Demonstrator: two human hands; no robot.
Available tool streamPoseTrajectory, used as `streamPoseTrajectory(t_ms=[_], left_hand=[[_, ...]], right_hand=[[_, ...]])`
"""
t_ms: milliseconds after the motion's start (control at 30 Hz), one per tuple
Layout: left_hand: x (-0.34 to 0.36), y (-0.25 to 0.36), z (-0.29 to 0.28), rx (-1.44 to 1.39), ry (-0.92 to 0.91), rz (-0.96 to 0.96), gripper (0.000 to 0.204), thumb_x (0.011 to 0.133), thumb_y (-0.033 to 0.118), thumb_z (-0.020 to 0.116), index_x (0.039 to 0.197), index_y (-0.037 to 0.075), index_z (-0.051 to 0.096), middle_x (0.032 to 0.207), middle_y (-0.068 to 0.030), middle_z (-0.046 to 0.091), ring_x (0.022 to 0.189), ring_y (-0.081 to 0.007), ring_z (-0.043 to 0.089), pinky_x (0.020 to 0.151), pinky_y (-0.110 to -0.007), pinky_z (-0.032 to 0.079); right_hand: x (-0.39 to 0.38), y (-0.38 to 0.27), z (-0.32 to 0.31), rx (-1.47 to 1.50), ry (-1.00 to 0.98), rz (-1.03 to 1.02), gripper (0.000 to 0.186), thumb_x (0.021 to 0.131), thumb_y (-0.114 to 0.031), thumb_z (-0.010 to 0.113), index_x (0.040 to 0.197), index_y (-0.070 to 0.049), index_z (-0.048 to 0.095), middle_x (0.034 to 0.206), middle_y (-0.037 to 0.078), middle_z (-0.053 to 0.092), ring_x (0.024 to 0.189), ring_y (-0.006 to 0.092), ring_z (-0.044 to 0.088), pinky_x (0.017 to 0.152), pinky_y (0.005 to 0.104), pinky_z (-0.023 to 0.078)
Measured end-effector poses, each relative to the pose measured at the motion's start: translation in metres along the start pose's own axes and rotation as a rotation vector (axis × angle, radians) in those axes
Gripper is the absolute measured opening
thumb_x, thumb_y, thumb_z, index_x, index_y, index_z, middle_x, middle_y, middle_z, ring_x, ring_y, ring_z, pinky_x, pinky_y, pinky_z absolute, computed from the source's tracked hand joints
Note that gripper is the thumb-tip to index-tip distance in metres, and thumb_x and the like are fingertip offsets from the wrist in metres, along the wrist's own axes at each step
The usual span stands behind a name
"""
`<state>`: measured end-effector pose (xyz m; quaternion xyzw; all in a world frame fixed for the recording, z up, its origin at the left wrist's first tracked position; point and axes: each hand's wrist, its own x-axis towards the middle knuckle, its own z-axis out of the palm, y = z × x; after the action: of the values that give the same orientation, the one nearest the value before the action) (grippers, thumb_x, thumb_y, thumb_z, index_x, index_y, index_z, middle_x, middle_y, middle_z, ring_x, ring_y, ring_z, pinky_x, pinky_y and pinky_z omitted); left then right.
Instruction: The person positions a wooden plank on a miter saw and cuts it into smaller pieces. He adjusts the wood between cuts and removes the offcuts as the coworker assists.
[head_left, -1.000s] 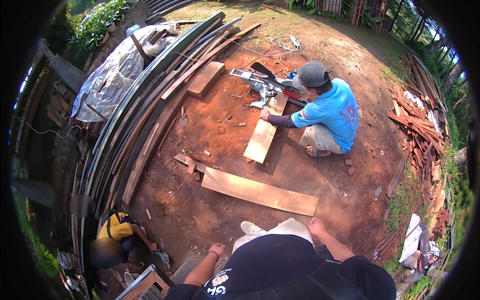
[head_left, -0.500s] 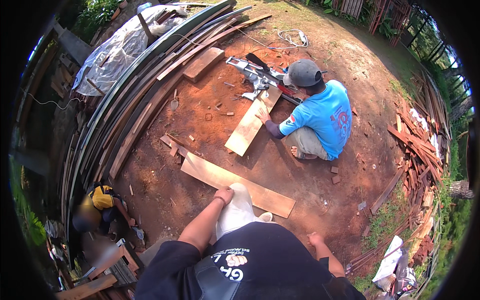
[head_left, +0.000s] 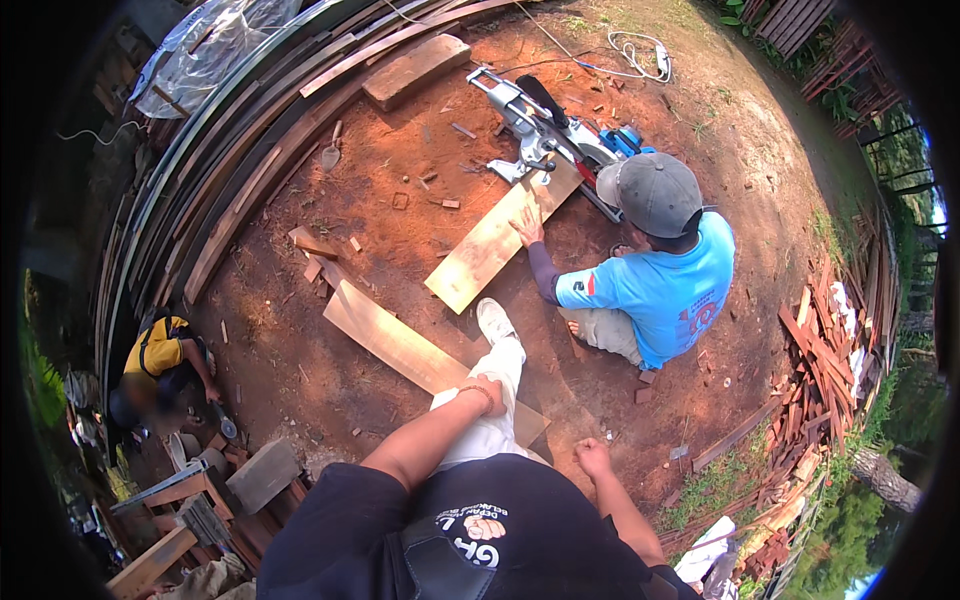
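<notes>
My left hand [head_left: 487,393] is loosely curled beside the thigh of my cream trousers [head_left: 493,436], a bracelet at its wrist. I see nothing in it. Over bare soil to the right hangs my right hand [head_left: 592,455], its fingers folded in and no object showing. One white shoe [head_left: 496,320] is stretched forward past a long pale plank [head_left: 390,335] lying on the ground, partly hidden by my leg. Ahead, a crouching co-worker [head_left: 665,270] presses a hand on a wide board [head_left: 490,255] that reaches under a mitre saw [head_left: 545,130].
Stacked long timbers [head_left: 235,165] curve along the left. Another person in yellow [head_left: 160,345] crouches at far left near a wooden frame [head_left: 205,490]. Wood offcuts [head_left: 830,350] are heaped at right. A white power cord [head_left: 635,65] lies behind the saw; a trowel [head_left: 332,150] is on the soil.
I have stepped forward, and a leg and shoe now reach past the plank. Both hands have moved with my body. The co-worker and saw appear nearer; the co-worker's head is lower.
</notes>
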<state>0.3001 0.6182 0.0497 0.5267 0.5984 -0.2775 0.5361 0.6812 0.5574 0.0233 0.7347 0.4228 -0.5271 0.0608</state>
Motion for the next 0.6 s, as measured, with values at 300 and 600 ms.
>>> streamPoseTrajectory(t_ms=[300,600], left_hand=[[0.075,-0.054,-0.067,-0.22,-0.242,-0.218,0.115,0.078,0.071,0.076,0.173,0.035,0.021,0.172,-0.0344,0.023,0.156,-0.0483,0.039,0.12,-0.06,0.043],[0.114,-0.038,-0.075,-0.541,-0.153,-0.334,0.104,0.078,0.065,0.076,0.168,0.03,0.037,0.165,-0.0303,0.037,0.142,-0.0465,0.056,0.117,-0.05,0.049]], right_hand=[[0.1,-0.255,-0.02,-0.282,0.053,-0.321,0.043,0.091,-0.035,0.079,0.117,-0.002,0.073,0.107,0.017,0.077,0.102,0.0316,0.075,0.092,0.0417,0.058],[0.136,-0.311,0.013,-0.902,-0.484,-0.189,0.096,0.09,-0.061,0.072,0.169,-0.02,0.034,0.173,0.031,0.023,0.152,0.0501,0.042,0.119,0.0552,0.045]])
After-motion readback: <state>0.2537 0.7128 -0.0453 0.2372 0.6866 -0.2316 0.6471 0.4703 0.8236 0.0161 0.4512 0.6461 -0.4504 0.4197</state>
